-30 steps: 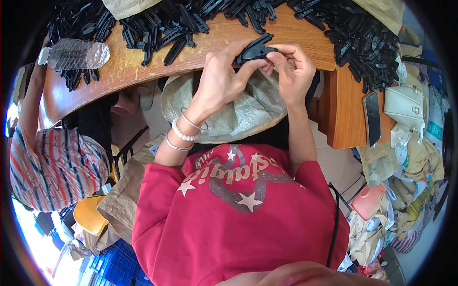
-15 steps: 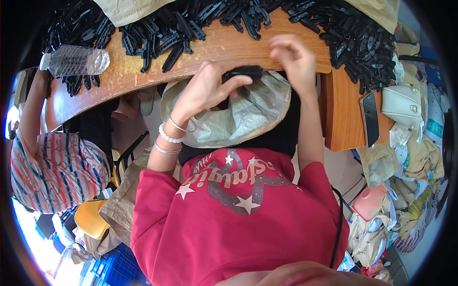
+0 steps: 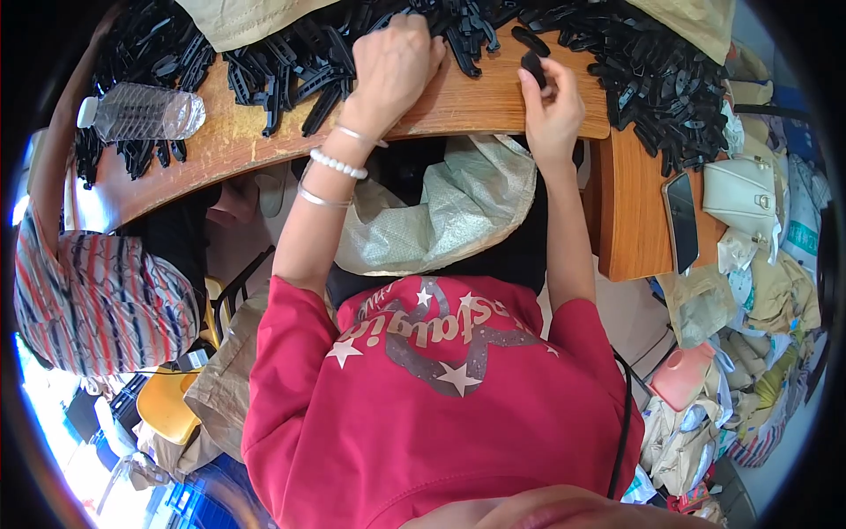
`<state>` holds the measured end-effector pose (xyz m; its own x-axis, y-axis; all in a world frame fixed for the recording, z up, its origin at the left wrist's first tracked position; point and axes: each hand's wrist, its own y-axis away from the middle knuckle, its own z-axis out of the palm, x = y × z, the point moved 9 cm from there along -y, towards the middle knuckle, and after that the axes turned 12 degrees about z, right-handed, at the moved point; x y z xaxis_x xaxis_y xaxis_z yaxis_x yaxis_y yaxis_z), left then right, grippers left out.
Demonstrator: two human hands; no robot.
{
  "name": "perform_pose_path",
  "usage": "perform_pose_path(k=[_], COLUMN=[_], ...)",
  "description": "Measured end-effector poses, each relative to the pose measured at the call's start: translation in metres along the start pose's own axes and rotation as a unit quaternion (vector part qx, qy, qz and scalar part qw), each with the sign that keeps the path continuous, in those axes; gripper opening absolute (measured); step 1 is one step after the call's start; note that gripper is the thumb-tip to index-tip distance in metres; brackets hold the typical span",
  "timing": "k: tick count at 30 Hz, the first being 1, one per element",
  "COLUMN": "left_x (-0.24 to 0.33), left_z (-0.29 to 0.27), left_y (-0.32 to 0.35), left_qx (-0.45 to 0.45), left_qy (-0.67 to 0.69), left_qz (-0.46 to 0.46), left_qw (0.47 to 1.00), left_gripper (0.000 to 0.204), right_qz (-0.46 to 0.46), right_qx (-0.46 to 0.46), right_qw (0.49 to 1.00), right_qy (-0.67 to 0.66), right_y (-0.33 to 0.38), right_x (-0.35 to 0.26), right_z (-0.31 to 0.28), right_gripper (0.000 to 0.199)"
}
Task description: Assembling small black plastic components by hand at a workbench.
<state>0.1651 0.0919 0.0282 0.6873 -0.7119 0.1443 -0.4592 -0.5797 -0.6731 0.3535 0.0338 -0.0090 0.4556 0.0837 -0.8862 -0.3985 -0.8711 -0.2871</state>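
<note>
My left hand [image 3: 397,66] reaches over the table to a heap of long black plastic parts [image 3: 300,66]. Its fingers curl down at the heap's edge, and their tips are hidden, so what they grip does not show. Between thumb and fingers, my right hand [image 3: 555,110] pinches a small black plastic piece [image 3: 532,69] above the table's front edge. Another curved black piece [image 3: 530,39] lies just beyond it, beside the right-hand heap of smaller black parts [image 3: 648,97]. A pale woven sack [image 3: 471,207] gapes on my lap below the table edge, with something dark inside.
On the left, a clear plastic bottle [image 3: 145,113] lies on the wooden table [image 3: 220,132], near another person in a striped top [image 3: 106,304]. A phone [image 3: 681,220] and a white handbag [image 3: 742,196] are at the right. Brown bags [image 3: 687,432] crowd the floor there.
My left hand has moved from above the sack up to the heap; the black piece it held no longer shows there. My right hand, blurred and without a visible piece before, now pinches one.
</note>
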Motion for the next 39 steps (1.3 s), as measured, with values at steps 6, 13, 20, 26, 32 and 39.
perform_pose_path(k=[6, 13, 20, 26, 32, 39], left_x=[-0.021, 0.018, 0.026, 0.037, 0.036, 0.031], left_z=[-0.006, -0.011, -0.021, -0.031, -0.031, -0.001], left_y=[0.053, 0.063, 0.051, 0.044, 0.044, 0.082], left_qx=[0.020, -0.111, -0.165, -0.078, -0.118, -0.342], left_qy=[0.232, 0.490, 0.384, 0.396, 0.366, 0.388], left_qz=[-0.237, -0.318, -0.189, -0.121, -0.092, -0.186], left_qw=[0.943, 0.804, 0.889, 0.907, 0.919, 0.836], left_gripper=[0.033, 0.026, 0.029, 0.026, 0.026, 0.031], right_qz=[0.061, -0.049, -0.128, -0.064, -0.010, -0.118], right_qx=[-0.178, -0.202, -0.193, -0.147, -0.212, -0.079], right_qw=[0.949, 0.967, 0.971, 0.983, 0.971, 0.989], right_qy=[-0.254, -0.149, -0.058, -0.087, -0.114, 0.031], right_y=[0.016, 0.037, 0.046, 0.035, 0.031, -0.021], right_x=[-0.015, -0.062, -0.077, -0.070, -0.051, -0.026], right_z=[0.010, 0.018, 0.017, 0.016, 0.024, 0.004], right_gripper=[0.026, 0.023, 0.022, 0.029, 0.033, 0.025])
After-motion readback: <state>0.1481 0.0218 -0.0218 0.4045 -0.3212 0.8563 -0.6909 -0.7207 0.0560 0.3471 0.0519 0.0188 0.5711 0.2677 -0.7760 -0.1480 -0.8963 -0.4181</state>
